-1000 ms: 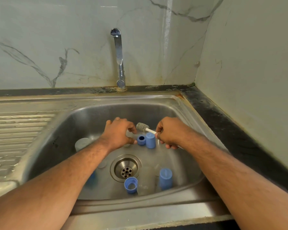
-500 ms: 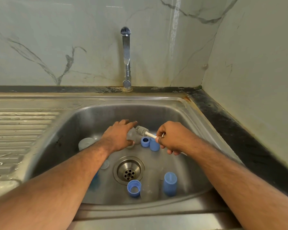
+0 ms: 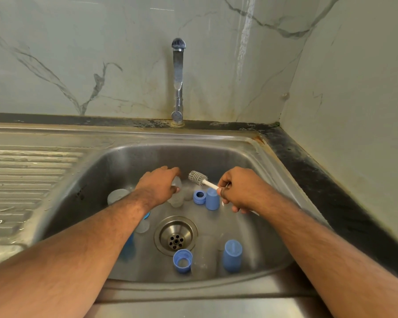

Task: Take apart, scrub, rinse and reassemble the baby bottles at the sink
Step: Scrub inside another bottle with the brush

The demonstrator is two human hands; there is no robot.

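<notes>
My left hand (image 3: 157, 187) reaches over a clear bottle part (image 3: 177, 196) standing at the back of the sink (image 3: 115, 161), fingers over its top and thumb against its side. My right hand (image 3: 239, 191) grips the white handle of a grey bottle brush (image 3: 197, 177); its head points left, just right of my left hand and apart from it. Between my hands stand a blue ring (image 3: 199, 197) and a blue cap (image 3: 211, 199). Near the front lie another blue ring (image 3: 182, 260), a clear bottle (image 3: 205, 253) and a blue cap (image 3: 232, 255).
The drain (image 3: 175, 235) sits mid-basin. A clear piece (image 3: 118, 196) lies at the left, and blue parts (image 3: 129, 246) show partly under my left forearm. The tap (image 3: 177, 81) stands behind, with no water running. A ribbed drainboard (image 3: 21, 180) lies left, a dark counter (image 3: 319, 180) right.
My left hand's fingers have stretched out over the clear part, away from the brush head. My right hand and the brush have stayed in about the same place.
</notes>
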